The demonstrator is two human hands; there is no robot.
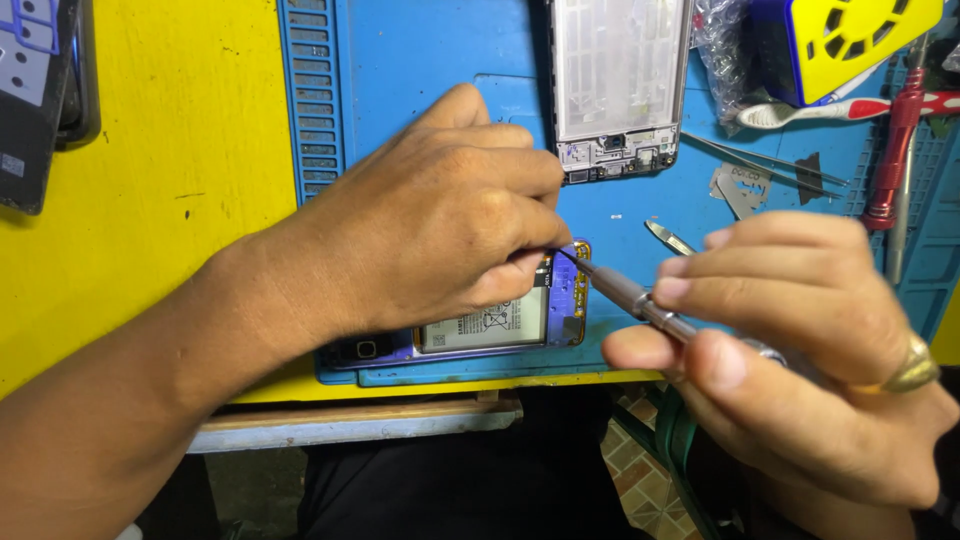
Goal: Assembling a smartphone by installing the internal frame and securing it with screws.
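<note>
Head view: left hand (440, 215) is pressing down on the opened phone (480, 325), grip closed on its upper edge. Right hand (800, 340) is gripping a screwdriver (630, 295), tip touching the phone.

Left hand (440, 215) pinning opened phone (490, 325), right hand (800, 350) gripping screwdriver (625, 290)

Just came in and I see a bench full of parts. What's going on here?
A person is working on an opened phone lying on a blue repair mat over a yellow table. The left hand steadies the phone, while the right hand holds a precision screwdriver with its tip at the phone's edge. A separate phone frame, tweezers and a red-handled tool lie further back.
</note>
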